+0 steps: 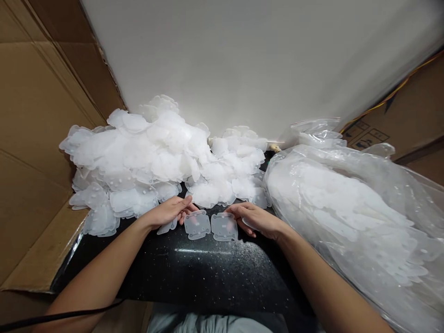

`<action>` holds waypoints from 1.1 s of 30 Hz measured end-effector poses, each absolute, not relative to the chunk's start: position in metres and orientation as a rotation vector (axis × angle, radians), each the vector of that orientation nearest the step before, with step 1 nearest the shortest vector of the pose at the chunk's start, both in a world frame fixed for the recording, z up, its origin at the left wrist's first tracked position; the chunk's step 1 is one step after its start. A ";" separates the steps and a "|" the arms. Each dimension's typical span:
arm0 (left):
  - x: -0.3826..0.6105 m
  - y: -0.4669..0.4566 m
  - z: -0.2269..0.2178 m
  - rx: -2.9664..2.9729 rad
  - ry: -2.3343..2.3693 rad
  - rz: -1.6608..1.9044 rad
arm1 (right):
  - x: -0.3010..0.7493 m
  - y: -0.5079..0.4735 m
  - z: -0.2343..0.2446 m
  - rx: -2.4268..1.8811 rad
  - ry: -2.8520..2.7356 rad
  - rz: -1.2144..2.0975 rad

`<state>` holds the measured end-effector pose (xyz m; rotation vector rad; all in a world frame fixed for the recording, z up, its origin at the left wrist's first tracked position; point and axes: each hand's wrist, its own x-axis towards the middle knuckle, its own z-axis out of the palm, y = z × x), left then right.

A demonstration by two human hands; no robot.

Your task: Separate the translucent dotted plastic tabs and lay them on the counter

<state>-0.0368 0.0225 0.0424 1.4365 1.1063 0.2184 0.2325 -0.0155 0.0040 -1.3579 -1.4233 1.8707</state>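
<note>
Two frosted, translucent plastic sheets with rounded, notched corners lie side by side over the tabletop: a left sheet (197,226) and a right sheet (224,228), just beside each other. Each is nearly as wide as tall, so no clear long axis can be told; the left sheet's top edge runs from about 8 towards 2 o'clock, the right one's almost from 9 to 3.

At the left sheet's 10 o'clock the left hand (176,211) has its fingers at the edge, thumb raised; at the right sheet's 2 o'clock the right hand (252,219) curls at the upper corner. Whether either hand grips cannot be told. One further sheet (168,226) shows partly under the left hand.

Beneath is one glossy black, white-speckled tabletop (194,273). Two heaps of similar sheets, too overlapped to count, stand beyond: a large heap (138,152) at 10 to 11 o'clock, a smaller heap (234,162) near 1. One large, clear plastic bag (347,208) full of white sheets lies towards 3 o'clock; brown cardboard (38,115) rises at 9 to 10.
</note>
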 end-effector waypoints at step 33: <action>-0.040 0.016 0.048 2.084 1.124 0.090 | 0.258 -0.004 0.014 -1.646 -1.538 1.300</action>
